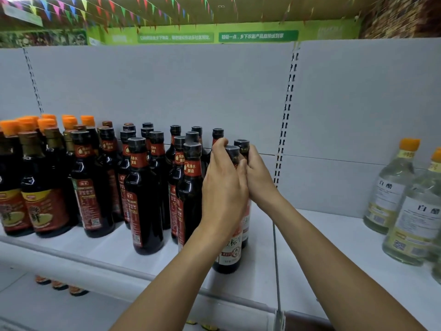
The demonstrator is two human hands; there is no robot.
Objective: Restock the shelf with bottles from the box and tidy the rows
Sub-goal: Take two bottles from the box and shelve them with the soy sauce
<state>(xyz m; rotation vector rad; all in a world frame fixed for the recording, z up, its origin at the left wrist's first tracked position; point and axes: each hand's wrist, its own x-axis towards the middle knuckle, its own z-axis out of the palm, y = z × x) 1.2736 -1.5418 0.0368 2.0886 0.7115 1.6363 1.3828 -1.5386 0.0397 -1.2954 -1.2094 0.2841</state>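
Two dark bottles with white labels stand at the right end of the dark-bottle rows on the white shelf. My left hand grips the neck of the nearer bottle. My right hand grips the neck of the bottle behind it. The hands touch each other. Both bottles stand upright on the shelf. Several dark bottles with red neck bands stand in rows to the left. The box is not in view.
Orange-capped dark bottles fill the far left. Clear white-vinegar bottles stand at the right. A slotted upright divides the grey back panel. A lower shelf with bottle caps shows below the shelf's front rail.
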